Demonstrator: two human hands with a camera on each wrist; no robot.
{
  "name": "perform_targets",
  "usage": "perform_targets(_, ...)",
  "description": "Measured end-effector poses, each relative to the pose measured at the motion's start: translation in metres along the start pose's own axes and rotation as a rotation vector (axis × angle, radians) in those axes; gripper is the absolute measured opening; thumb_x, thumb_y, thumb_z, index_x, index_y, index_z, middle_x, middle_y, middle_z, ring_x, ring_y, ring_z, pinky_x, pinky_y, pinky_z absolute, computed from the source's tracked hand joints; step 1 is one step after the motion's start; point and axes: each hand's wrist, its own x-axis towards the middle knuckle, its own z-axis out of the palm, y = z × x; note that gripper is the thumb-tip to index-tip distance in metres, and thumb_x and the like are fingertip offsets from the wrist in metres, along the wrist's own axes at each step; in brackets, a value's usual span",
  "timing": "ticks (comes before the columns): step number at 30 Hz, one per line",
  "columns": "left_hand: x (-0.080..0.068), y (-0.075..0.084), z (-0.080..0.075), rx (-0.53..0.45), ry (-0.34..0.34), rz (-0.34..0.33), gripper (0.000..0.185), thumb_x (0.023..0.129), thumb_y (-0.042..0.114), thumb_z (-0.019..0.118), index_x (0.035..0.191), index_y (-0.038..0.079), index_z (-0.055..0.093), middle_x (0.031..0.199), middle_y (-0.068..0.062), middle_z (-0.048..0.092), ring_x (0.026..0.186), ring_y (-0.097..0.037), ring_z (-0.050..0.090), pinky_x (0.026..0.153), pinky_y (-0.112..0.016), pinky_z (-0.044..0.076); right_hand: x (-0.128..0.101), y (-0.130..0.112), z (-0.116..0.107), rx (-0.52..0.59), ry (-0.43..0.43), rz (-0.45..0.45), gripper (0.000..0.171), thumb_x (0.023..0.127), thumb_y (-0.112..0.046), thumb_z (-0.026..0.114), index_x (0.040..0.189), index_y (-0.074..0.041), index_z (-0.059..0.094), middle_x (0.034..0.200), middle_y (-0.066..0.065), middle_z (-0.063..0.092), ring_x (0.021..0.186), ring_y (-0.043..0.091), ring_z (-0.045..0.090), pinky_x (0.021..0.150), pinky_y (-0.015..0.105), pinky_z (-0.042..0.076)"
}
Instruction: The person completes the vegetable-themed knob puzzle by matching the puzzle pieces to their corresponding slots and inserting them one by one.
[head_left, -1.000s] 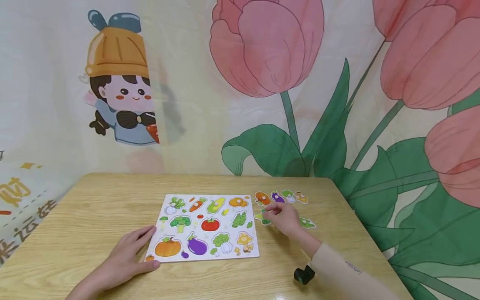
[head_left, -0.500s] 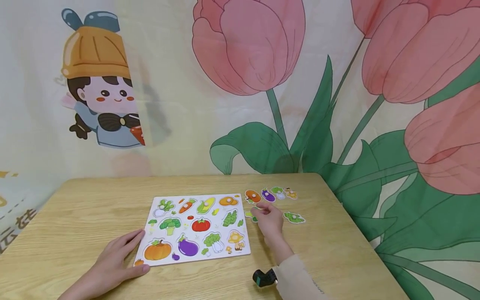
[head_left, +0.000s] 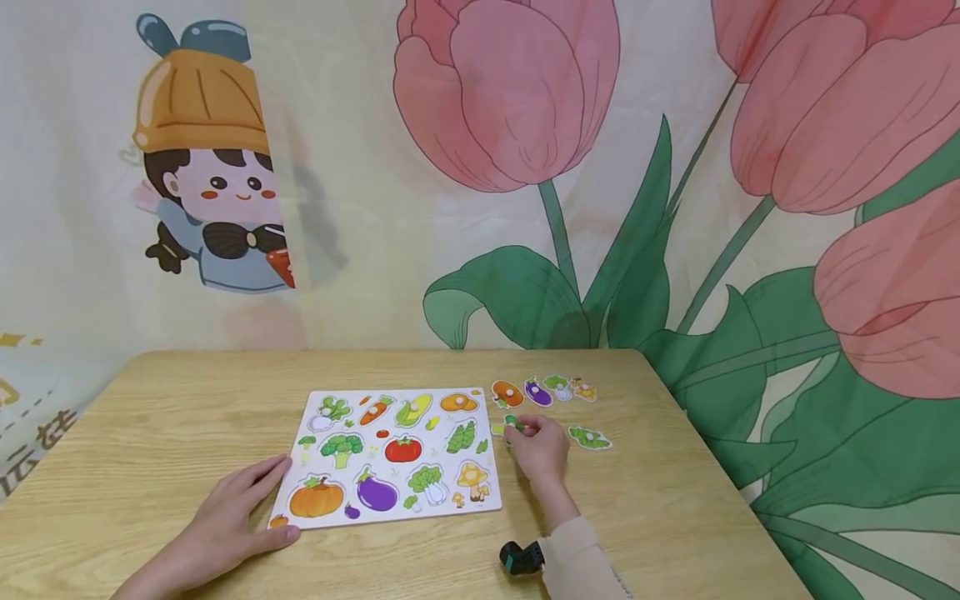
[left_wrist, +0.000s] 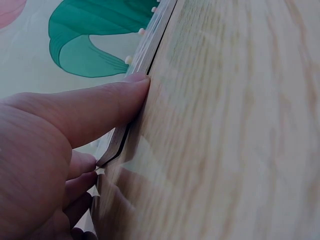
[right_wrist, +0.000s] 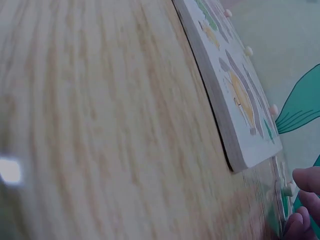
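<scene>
A white puzzle board (head_left: 360, 518) with vegetable pictures lies on the table; its radish, carrot, corn and potato spots show knobs. My left hand (head_left: 232, 517) rests at the board's near left corner, with the thumb (left_wrist: 120, 97) against the front edge and fingers at the left edge. My right hand (head_left: 542, 450) is just right of the board, fingertips pinching at the knob (right_wrist: 289, 189) of a broccoli puzzle piece (head_left: 498, 430), which the fingers partly cover. A green leafy piece (head_left: 590, 437) lies to the right of that hand.
Behind the right hand lie a pumpkin piece (head_left: 507, 393), an eggplant piece (head_left: 537, 391), a bok choy piece (head_left: 558, 387) and a mushroom piece (head_left: 583, 389). A black device (head_left: 521, 557) sits at the right wrist. A printed curtain (head_left: 360, 208) hangs behind the wooden table (head_left: 210, 400).
The head view has shifted. My right hand stays at the broccoli piece, its fingertips closing in on it and the wrist drawn nearer the board. My left hand keeps its place at the board's corner.
</scene>
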Motion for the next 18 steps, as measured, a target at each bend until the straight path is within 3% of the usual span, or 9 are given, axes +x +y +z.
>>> perform_targets(18, 0.0002, 0.0009, -0.0008, 0.001, -0.015, -0.012, 0.098, 0.081, 0.041, 0.091, 0.154, -0.008, 0.048, 0.155, -0.026, 0.045, 0.135, -0.051, 0.038, 0.101, -0.067, 0.034, 0.0048, 0.0052, 0.0038, -0.113, 0.004, -0.078, 0.014, 0.082, -0.01, 0.09, 0.092, -0.005, 0.082, 0.073, 0.001, 0.063, 0.069, 0.015, 0.055, 0.063, 0.028, 0.043)
